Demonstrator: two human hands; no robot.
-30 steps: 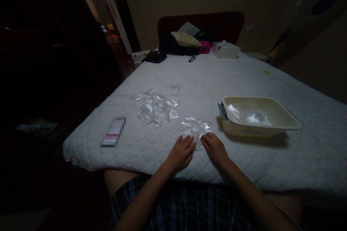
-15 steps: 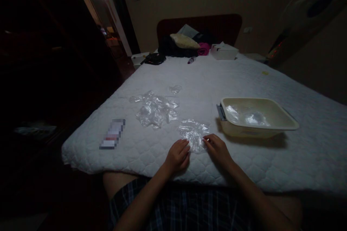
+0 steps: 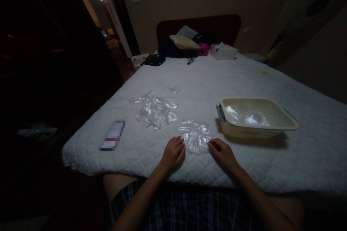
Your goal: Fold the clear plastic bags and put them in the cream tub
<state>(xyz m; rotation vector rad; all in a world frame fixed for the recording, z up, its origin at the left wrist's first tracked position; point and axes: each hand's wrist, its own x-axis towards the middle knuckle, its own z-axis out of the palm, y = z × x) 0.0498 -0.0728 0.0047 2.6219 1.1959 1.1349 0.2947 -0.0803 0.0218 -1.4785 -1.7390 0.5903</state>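
Note:
A clear plastic bag [image 3: 195, 135] lies spread and wrinkled on the white quilted bed cover in front of me. My left hand [image 3: 174, 152] rests at its left edge, fingers stretched forward and lying low, with nothing visible in them. At the right edge, my right hand [image 3: 222, 153] has thumb and forefinger pinched on the bag's border. Beyond and to the left is a loose heap of crumpled clear plastic bags [image 3: 155, 110], with one small plastic bag [image 3: 175, 90] behind it. A cream plastic bin [image 3: 260, 132] stands to the right, holding more clear plastic [image 3: 255, 118].
A pixelated flat object [image 3: 112, 135] lies on the bed cover [image 3: 141, 155] at left. Toward the headboard [image 3: 225, 25] are a white box [image 3: 223, 52], a pink roll [image 3: 202, 49], a pillow [image 3: 184, 42] and a dark bag [image 3: 154, 59]. A fan [image 3: 318, 5] stands at right.
My hands have moved apart, the left one leftward and the right one rightward, to the bag's outer edges. More of the bag shows between them now.

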